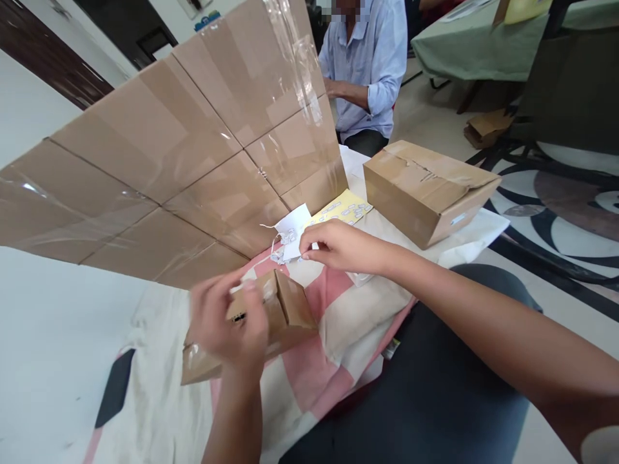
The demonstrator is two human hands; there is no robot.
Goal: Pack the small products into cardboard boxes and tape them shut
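Note:
My right hand (338, 246) is closed in a pinch at the edge of a small white paper (298, 222). Crumpled clear wrapping and a thin white string (273, 243) lie against that paper. Just behind my right fingers is a yellow sheet (345, 207) printed with small pale shapes. My left hand (229, 316), blurred by motion, hovers over or touches a small taped cardboard box (290, 316); contact is unclear. Its thumb and fingers are apart, and nothing shows between them.
A tall taped cardboard panel (207, 154) stands behind the box. Another closed cardboard box (425, 187) sits to the right. Pink and cream cloth (309, 380) covers the surface, with a dark flat object (115, 388) at left. Across from me sits a person in a blue shirt (387, 58).

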